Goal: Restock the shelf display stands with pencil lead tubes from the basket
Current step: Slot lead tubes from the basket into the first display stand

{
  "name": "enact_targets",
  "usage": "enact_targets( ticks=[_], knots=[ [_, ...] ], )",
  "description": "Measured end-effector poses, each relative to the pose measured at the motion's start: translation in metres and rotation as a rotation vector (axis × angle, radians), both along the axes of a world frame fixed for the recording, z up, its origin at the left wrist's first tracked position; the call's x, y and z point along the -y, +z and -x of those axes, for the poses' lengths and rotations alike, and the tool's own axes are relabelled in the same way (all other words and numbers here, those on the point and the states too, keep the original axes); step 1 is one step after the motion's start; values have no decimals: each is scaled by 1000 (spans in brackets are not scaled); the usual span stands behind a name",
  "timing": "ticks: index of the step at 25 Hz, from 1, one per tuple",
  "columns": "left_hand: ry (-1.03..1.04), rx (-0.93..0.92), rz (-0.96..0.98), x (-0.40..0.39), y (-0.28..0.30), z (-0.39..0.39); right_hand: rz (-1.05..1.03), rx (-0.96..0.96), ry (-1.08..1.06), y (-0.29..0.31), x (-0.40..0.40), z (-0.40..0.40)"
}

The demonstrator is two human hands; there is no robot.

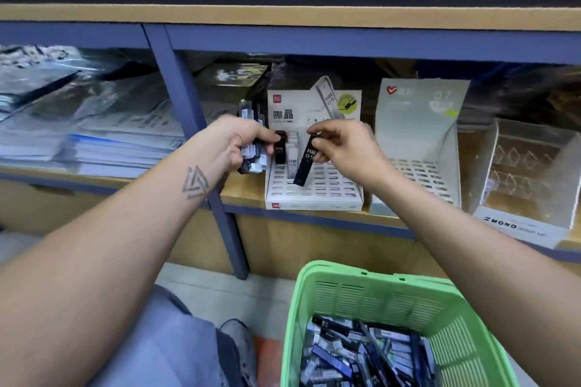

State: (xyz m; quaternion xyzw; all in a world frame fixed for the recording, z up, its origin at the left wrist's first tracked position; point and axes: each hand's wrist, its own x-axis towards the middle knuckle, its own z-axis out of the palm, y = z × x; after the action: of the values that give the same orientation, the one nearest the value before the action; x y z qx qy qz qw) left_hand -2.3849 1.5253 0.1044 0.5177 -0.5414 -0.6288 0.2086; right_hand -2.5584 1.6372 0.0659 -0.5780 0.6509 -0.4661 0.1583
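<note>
Below both hands the basket (440, 317) is being emptied into the display stand (314, 195), where a black tube (306, 160) is being pinched by the right hand (342, 144) for slotting, spares (253, 157) being clutched by the left hand (232, 141).

- The left hand (234, 143) grips a bundle of lead tubes (251, 135) and pinches one black HB 0.5 tube (280, 151) at its top.
- The right hand (341, 148) pinches the top of another black tube (306, 163), tilted over the slotted white display stand (314, 195).
- A grey 0.7 stand (418, 135) sits just beside it on the shelf (242, 195).
- A green basket (408, 302) below holds loose tubes (345, 358).
</note>
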Motion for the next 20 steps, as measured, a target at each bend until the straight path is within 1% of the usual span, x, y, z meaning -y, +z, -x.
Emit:
enact_targets(
  ticks=[3,6,10,13,16,20],
  knots=[
    [11,155,81,14,-14,-14,43,-66,2,6,27,-24],
    [50,246,214,12,-24,-17,67,-244,-42,8,50,-38],
    [39,345,341,9,-34,-8,-1,-377,-119,1,67,-36],
    [17,407,355,8,-35,-3,-13,-395,-129,-5,72,-37],
    [6,422,353,10,-39,0,-33,-382,-116,-6,74,-38],
    [10,429,340,12,-41,0,-70,-468,-118,-2,78,-38]
  ],
)
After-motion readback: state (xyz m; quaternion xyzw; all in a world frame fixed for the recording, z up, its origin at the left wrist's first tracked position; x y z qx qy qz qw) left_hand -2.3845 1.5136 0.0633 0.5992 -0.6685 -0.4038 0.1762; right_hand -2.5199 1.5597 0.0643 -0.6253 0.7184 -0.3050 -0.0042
